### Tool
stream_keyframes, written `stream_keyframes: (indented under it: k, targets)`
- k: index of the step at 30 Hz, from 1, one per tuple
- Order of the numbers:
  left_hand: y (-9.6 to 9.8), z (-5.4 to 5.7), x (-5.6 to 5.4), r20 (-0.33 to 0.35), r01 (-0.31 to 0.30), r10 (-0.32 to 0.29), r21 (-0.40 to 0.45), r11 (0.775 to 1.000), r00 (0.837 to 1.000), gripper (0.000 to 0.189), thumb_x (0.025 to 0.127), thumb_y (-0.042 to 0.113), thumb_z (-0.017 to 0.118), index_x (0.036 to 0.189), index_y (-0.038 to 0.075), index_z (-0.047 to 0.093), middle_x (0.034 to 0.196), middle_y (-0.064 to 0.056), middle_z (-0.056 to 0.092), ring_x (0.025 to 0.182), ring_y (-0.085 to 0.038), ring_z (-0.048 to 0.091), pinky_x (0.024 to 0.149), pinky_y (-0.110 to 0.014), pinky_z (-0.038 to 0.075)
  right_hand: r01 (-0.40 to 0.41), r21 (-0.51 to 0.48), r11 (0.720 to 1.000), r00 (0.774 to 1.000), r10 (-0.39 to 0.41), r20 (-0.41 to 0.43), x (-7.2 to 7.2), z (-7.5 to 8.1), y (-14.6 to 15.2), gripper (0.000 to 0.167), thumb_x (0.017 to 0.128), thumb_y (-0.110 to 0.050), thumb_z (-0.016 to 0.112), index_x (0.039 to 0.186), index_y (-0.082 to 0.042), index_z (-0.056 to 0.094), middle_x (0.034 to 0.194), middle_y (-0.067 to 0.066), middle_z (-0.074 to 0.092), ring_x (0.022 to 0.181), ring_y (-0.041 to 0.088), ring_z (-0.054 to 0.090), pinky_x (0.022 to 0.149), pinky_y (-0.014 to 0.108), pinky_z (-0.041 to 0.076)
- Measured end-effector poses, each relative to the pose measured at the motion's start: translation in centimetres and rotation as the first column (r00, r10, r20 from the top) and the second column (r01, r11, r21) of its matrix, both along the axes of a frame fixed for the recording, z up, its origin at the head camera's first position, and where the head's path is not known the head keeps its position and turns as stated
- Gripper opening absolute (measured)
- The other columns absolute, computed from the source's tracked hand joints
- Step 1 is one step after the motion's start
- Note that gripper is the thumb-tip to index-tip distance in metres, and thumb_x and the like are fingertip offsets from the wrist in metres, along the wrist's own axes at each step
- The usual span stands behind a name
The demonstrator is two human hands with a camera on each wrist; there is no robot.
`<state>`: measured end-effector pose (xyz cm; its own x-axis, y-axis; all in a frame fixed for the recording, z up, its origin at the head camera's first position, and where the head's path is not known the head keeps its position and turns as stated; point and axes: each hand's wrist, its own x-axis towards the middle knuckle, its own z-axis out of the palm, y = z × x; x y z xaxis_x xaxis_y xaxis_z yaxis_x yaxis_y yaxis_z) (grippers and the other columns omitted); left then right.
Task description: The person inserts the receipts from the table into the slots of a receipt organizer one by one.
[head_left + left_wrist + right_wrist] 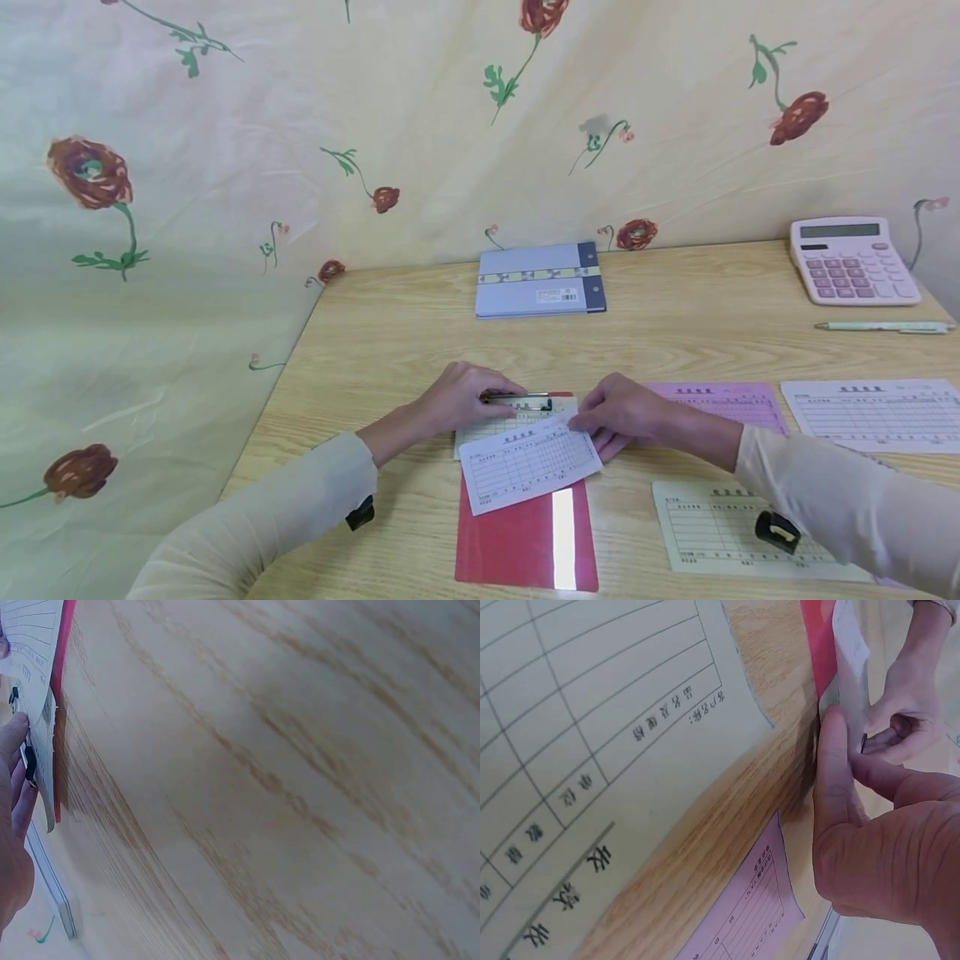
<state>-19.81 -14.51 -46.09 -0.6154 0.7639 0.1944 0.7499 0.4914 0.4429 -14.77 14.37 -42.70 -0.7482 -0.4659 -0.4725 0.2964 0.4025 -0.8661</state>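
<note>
A red clipboard (506, 542) lies on the table with a metal clip (536, 402) at its far end. My left hand (468, 398) grips that clip at its left side; in the left wrist view the thumb (15, 731) presses on it. A pale green printed form (480, 429) lies at the clip. Over it, tilted across the board, is a white printed form (528, 467). My right hand (630, 412) pinches the white form at its upper right corner between thumb and fingers, also seen in the right wrist view.
Right of the clipboard lie a pink form (720, 400), another white form (877, 417) and another pale green form (720, 533), partly under the right forearm. Farther back are a blue notebook (525, 283), a pink calculator (855, 262) and a pen (885, 327). A flowered cloth (420, 108) hangs behind.
</note>
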Motion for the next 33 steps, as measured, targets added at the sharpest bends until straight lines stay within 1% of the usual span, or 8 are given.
stream_keyframes:
  k: [2,9,13,16,18,23,28,33]
  targets:
    - [0.0,0.0,0.0,-0.001,0.004,-0.004,0.006,1.0,1.0,0.032,0.09,0.023,0.088,0.12,0.014,0.082,0.117,0.003,0.079,0.1,-0.005,0.075,0.064,-0.013,0.046,0.009,0.017,1.0,1.0,-0.009,-0.013,0.0,0.0,-0.2,0.018,0.099,-0.003,0.071,0.109,0.01,0.076,0.095,0.02,0.079,0.076,0.033,0.078,0.063,0.039,0.064]
    - [-0.1,-0.1,-0.1,-0.016,0.018,-0.018,0.003,1.0,1.0,0.03,0.091,0.022,0.087,0.12,0.014,0.082,0.115,0.002,0.08,0.081,0.0,0.068,0.059,-0.013,0.043,0.041,0.045,0.998,0.999,-0.04,-0.031,0.2,-0.4,-0.8,0.017,0.101,-0.005,0.07,0.108,0.009,0.076,0.096,0.018,0.079,0.076,0.031,0.078,0.065,0.039,0.064]
    - [-0.1,0.0,-0.2,-0.03,0.036,-0.036,-0.009,0.999,0.999,0.03,0.091,0.02,0.087,0.12,0.012,0.082,0.114,0.001,0.08,0.086,-0.003,0.072,0.062,-0.012,0.045,0.058,0.071,0.996,0.998,-0.055,-0.043,0.4,-0.6,-1.1,0.019,0.102,-0.007,0.069,0.109,0.009,0.076,0.096,0.016,0.078,0.076,0.028,0.078,0.066,0.038,0.064]
    - [0.0,0.1,-0.3,-0.055,0.07,-0.071,-0.02,0.997,0.996,0.029,0.092,0.017,0.086,0.12,0.011,0.081,0.113,0.0,0.08,0.093,-0.008,0.076,0.066,-0.012,0.048,0.065,0.087,0.994,0.996,-0.06,-0.06,0.5,-0.8,-1.1,0.02,0.103,-0.008,0.068,0.109,0.009,0.076,0.097,0.015,0.078,0.076,0.028,0.078,0.066,0.038,0.064]
    - [0.1,0.2,-0.3,-0.07,0.098,-0.1,-0.027,0.995,0.993,0.028,0.092,0.015,0.085,0.12,0.009,0.081,0.113,-0.001,0.08,0.093,-0.009,0.076,0.067,-0.012,0.049,0.07,0.097,0.993,0.995,-0.062,-0.079,0.6,-0.8,-1.1,0.02,0.103,-0.009,0.068,0.109,0.008,0.076,0.097,0.014,0.078,0.076,0.028,0.078,0.066,0.038,0.064]
    - [0.2,0.4,-0.4,-0.088,0.139,-0.142,-0.038,0.99,0.986,0.027,0.094,0.012,0.082,0.12,0.007,0.081,0.112,-0.003,0.08,0.076,-0.004,0.067,0.064,-0.01,0.047,0.069,0.096,0.993,0.992,-0.058,-0.115,0.8,-1.0,-1.2,0.02,0.103,-0.01,0.068,0.107,0.007,0.076,0.096,0.014,0.078,0.077,0.028,0.078,0.065,0.038,0.064]
    - [0.2,0.4,-0.5,-0.114,0.164,-0.167,-0.035,0.986,0.979,0.026,0.094,0.01,0.08,0.119,0.007,0.081,0.111,-0.003,0.08,0.076,-0.003,0.067,0.066,-0.008,0.048,0.063,0.093,0.994,0.989,-0.05,-0.137,0.9,-1.0,-1.2,0.02,0.104,-0.011,0.067,0.106,0.008,0.076,0.097,0.013,0.078,0.077,0.028,0.078,0.065,0.039,0.064]
    - [0.4,0.4,-0.6,-0.164,0.188,-0.196,-0.06,0.98,0.967,0.024,0.094,0.007,0.077,0.118,0.006,0.081,0.109,-0.002,0.08,0.076,-0.001,0.067,0.068,-0.006,0.047,0.068,0.107,0.992,0.989,-0.053,-0.139,0.9,-1.0,-1.2,0.021,0.104,-0.012,0.068,0.106,0.007,0.076,0.096,0.012,0.078,0.076,0.026,0.077,0.065,0.038,0.064]
